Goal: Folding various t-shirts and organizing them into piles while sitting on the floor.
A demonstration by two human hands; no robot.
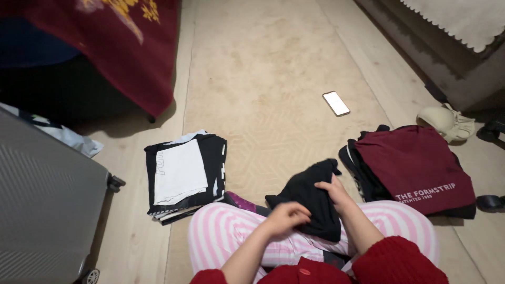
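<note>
sitting cross-legged on the floor (273,79), i am watching from afar and sweeping left to right. a grey suitcase (47,205) is standing at the far left, then a stack of folded shirts (184,173) is lying just beside my striped knee. my left hand (286,216) is curling over the near edge of the black garment (310,197), fingers (301,213) together and pinching the cloth, though it is blurring with motion. my right hand (335,192) is pressing on top of it, fingers closed on the fabric. the garment is resting bunched on my lap. i am judging that flattening it before creasing will be giving a neater fold. a phone (336,103) and a maroon pile (415,168) are lying farther right.
</note>
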